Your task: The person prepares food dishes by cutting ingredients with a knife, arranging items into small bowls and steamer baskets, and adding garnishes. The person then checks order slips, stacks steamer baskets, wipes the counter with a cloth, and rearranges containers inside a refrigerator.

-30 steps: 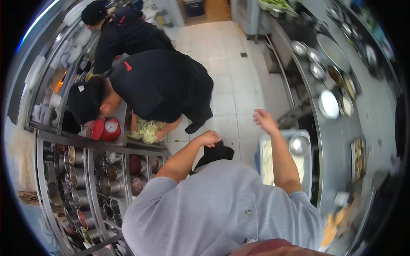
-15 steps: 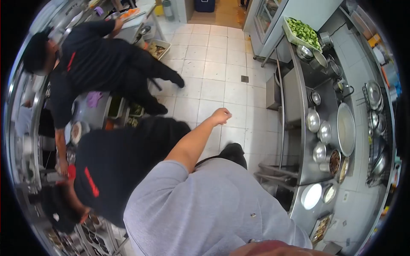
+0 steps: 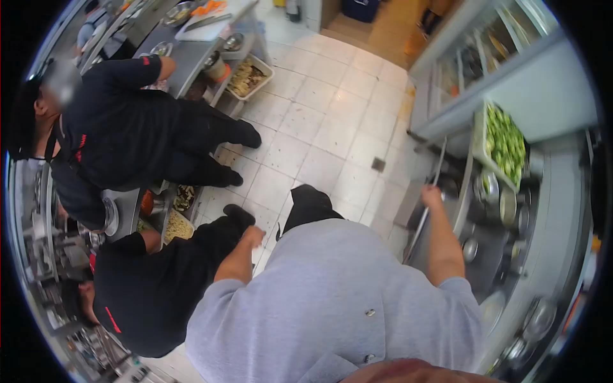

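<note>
My left hand (image 3: 255, 237) hangs low in front of my grey shirt, beside the dark-clothed leg of a co-worker. Its fingers look loosely curled, and no object shows in them. My right hand (image 3: 431, 195) is held out forward at the right, over the metal rail (image 3: 416, 235) along the sink counter. Those fingers are closed and I see nothing in them; whether the hand touches the rail I cannot tell. Ahead of it, a white tray (image 3: 479, 136) of chopped green vegetables (image 3: 506, 145) stands on the counter, with metal bowls (image 3: 487, 186) beside it.
Two co-workers in black, one farther (image 3: 128, 124) and one bent over nearby (image 3: 153, 290), are at the left-hand counters. A tub (image 3: 269, 75) of cut food sits low by the prep table. A glass-door fridge (image 3: 447, 70) stands ahead right. White tiles (image 3: 322, 150) lead to a doorway.
The view has swung and moved forward, nearer the fridge and vegetable tray. My left arm has dropped back toward my side; my right arm has come into view, reaching forward.
</note>
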`<state>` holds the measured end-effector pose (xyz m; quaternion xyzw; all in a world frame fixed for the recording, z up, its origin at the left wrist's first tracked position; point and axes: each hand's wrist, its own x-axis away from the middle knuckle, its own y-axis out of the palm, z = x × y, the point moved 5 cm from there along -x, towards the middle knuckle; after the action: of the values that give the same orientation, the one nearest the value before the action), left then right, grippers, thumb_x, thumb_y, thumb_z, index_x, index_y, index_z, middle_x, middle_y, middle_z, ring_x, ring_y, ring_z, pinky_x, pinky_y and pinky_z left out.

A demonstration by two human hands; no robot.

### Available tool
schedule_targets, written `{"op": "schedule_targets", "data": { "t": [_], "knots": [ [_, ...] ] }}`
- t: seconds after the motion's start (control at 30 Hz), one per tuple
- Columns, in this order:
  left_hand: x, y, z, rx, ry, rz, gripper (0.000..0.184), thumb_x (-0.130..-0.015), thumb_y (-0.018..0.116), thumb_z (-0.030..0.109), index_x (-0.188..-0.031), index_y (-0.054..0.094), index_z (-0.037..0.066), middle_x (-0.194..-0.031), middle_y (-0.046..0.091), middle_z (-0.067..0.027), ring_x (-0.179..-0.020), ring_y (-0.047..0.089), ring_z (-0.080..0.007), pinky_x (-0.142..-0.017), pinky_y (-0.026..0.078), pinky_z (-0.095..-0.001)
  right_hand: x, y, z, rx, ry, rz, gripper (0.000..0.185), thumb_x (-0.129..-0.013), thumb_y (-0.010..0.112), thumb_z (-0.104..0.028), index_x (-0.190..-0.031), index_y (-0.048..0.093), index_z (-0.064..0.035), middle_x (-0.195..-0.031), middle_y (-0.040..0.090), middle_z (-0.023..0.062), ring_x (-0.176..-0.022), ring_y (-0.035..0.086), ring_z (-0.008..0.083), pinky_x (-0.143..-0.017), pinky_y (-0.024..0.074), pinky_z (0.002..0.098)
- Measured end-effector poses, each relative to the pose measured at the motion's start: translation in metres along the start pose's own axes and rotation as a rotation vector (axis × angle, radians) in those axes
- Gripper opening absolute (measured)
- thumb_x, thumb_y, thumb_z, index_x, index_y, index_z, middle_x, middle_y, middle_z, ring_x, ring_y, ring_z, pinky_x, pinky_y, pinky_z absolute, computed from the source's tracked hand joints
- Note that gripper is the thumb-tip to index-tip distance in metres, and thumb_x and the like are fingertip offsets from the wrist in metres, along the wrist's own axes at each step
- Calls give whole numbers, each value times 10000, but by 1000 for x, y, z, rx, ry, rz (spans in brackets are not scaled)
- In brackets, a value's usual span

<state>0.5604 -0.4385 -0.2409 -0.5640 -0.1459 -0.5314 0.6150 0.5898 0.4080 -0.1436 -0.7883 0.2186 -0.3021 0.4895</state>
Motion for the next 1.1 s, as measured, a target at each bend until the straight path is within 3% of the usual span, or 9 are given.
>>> {"op": "schedule_targets", "data": {
  "t": [0.2,0.3,0.4,0.7,0.83,0.93,0.97,1.0,1.1],
  "knots": [
    [-86,-45,23,720,-344,-71,280,-910,766,221,-1033,801,-29,-1013,800,-232,-908,784,-376,-806,608,-559,-245,-133,-300,-936,-327,67,327,-1105,656,-260,-1351,670,-45,-912,679,20,-786,619,102,-677,504,289],
    [-182,-146,18,746,-253,-59,263,-868,771,142,-1061,825,-27,-1090,805,-252,-931,782,-394,-839,603,-568,-296,-55,-300,-481,-234,-268,243,-1135,611,-262,-1277,690,-81,-860,631,-10,-760,605,117,-645,508,309],
    [-277,-328,-6,707,-182,250,331,-945,714,254,-1033,823,-47,-1136,781,-299,-1001,760,-446,-906,590,-572,-301,50,-213,524,-617,-819,507,-1096,562,-405,-1429,706,-50,-1371,740,240,-1318,673,437,-1137,508,563],
    [-393,-802,-90,1051,-138,991,382,-973,729,388,-1089,762,26,-1038,778,-223,-1015,730,-449,-923,581,-475,-489,85,-266,213,-122,-929,382,-1072,584,-371,-1071,756,-29,-1000,773,197,-894,727,341,-803,567,511],
    [-466,-823,-149,803,-488,662,489,-989,680,463,-1089,797,-2,-1141,767,-298,-1107,728,-483,-993,573,-549,-757,94,-450,180,-524,-711,367,-1056,625,-331,-929,757,-13,-846,779,176,-707,738,304,-649,585,491],
    [-485,-820,-147,769,-451,482,527,-980,659,482,-1012,815,-20,-1124,763,-310,-1089,718,-510,-1006,557,-585,-914,54,-673,-294,-77,-583,237,-1046,644,-275,-950,696,-65,-767,678,77,-618,637,217,-522,519,388],
    [-495,-818,-141,556,-354,694,453,-995,608,360,-695,753,54,-631,706,-153,-603,721,-341,-709,604,-496,-950,32,-755,-264,-243,-603,227,-1045,629,-265,-962,686,-62,-787,682,94,-626,636,199,-529,517,375],
    [-489,-829,-128,689,-387,516,443,-987,662,383,-804,801,5,-1002,783,-298,-877,777,-427,-825,615,-535,-989,29,-826,-244,-291,-539,216,-1048,618,-230,-1064,716,-37,-782,675,90,-628,632,198,-538,519,364],
    [-530,-796,-134,1731,-635,463,365,-1021,706,375,-1001,771,17,-944,757,-198,-684,732,-286,-609,615,-459,-1084,32,-1018,-322,-453,-461,380,-1031,687,-292,-1221,762,28,-896,777,152,-753,727,220,-677,589,380]
  ]
}}
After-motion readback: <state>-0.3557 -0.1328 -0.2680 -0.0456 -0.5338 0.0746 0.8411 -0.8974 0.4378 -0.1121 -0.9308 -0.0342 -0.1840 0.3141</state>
